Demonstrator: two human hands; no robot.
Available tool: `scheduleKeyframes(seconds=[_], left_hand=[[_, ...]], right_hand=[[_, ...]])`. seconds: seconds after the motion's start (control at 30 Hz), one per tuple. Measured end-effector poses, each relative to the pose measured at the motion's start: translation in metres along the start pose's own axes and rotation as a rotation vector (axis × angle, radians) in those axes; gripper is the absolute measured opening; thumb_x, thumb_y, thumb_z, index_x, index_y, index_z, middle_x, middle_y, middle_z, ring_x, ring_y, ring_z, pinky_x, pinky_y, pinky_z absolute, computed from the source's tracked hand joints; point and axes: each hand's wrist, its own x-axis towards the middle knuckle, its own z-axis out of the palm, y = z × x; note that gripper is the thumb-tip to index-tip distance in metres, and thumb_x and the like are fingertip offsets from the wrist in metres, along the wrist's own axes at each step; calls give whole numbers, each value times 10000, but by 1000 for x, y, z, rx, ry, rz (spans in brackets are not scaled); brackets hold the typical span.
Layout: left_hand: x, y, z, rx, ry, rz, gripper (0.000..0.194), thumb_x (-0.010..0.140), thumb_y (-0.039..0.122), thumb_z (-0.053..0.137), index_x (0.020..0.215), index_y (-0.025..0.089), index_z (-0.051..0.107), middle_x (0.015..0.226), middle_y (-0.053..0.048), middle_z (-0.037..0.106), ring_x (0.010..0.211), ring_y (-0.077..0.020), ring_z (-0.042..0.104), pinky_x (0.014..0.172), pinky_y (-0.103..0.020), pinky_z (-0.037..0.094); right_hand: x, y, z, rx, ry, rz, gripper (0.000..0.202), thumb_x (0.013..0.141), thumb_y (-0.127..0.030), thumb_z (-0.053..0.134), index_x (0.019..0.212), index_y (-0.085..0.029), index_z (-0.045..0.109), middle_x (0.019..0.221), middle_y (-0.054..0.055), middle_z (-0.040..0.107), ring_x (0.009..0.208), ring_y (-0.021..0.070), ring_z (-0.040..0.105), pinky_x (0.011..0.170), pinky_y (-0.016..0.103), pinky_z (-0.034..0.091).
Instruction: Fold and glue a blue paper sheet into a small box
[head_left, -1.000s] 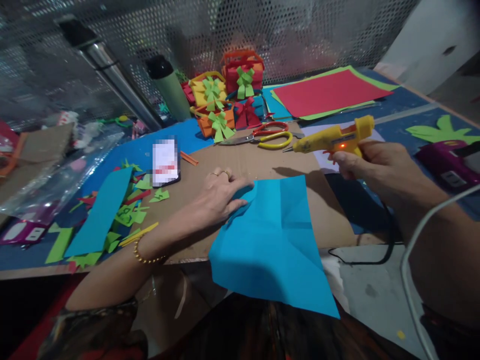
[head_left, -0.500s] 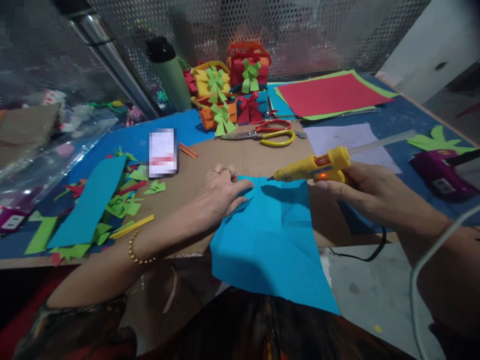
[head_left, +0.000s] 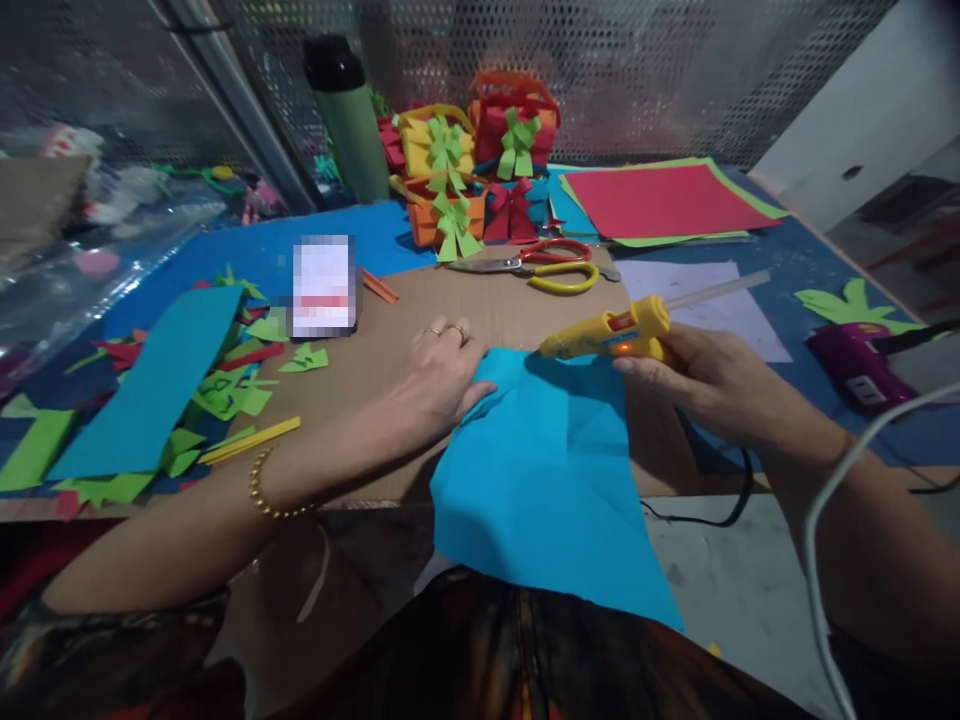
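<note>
A creased sheet of blue paper point(head_left: 536, 480) lies partly on the cardboard and hangs over the table's front edge. My left hand point(head_left: 446, 375) rests at its upper left corner, fingers curled and thumb against the paper, gripping that edge. In my right hand point(head_left: 694, 375) is a yellow glue gun point(head_left: 607, 333) with its small light glowing orange. A clear glue stick point(head_left: 720, 290) sticks out of its back. The nozzle points left, at the paper's top edge; whether it touches I cannot tell.
Scissors point(head_left: 559, 278) lie beyond the paper, before several small paper baskets point(head_left: 446, 225). A green bottle point(head_left: 352, 140) stands behind. Paper scraps point(head_left: 232, 390) and a phone-like object point(head_left: 324, 287) are left; coloured sheets point(head_left: 667, 200) and a purple device point(head_left: 851, 365) are right. A pale cable point(head_left: 821, 540) crosses my right arm.
The glue gun's nozzle has come down closer to the paper's top edge, and my right hand has shifted slightly left. My left hand stays at the corner. The whole view has shifted a little.
</note>
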Motion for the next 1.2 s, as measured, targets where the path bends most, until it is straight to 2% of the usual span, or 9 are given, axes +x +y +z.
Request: scheduleKeyframes(seconds=[0.23,0.5,0.73,0.87,1.2], left_hand=[[-2,-1,-6,45,-23,21,220,1024,330,548,1124,144,609,1142,-138,617,1047,-286,536,854,-403,449],[-2,-3,1,-21,16,6,243,958,334,662,1107,144,635,1149,-156,631,1057,-313,549,847,-411,452],[-2,-2,0,-38,10,-9,234,945,333,670,1105,165,638,1134,-146,629,1034,-302,535,846,-412,443],[-1,-2,-2,-77,-12,-25,231,944,308,666,1100,138,642,1136,-164,612,1042,-314,524,845,-418,429],[2,-2,-2,5,-39,4,284,951,371,667,1100,130,650,1124,-175,631,1005,-319,534,815,-424,439]], right_hand=[[1,1,1,-21,-12,22,674,852,-905,381,773,-249,514,589,-5,494,528,176,460,516,326,302],[3,0,2,-22,-14,47,747,782,-982,363,727,-250,501,571,-10,490,515,168,451,511,322,306],[-1,3,0,-6,-65,5,688,841,-919,399,780,-247,532,582,-6,529,519,176,489,508,320,318],[-3,1,-1,-6,-66,-15,670,844,-914,406,753,-257,503,596,1,533,529,179,494,517,324,328],[2,2,1,-29,-47,32,648,857,-890,382,773,-256,484,619,15,530,562,199,501,540,334,319]])
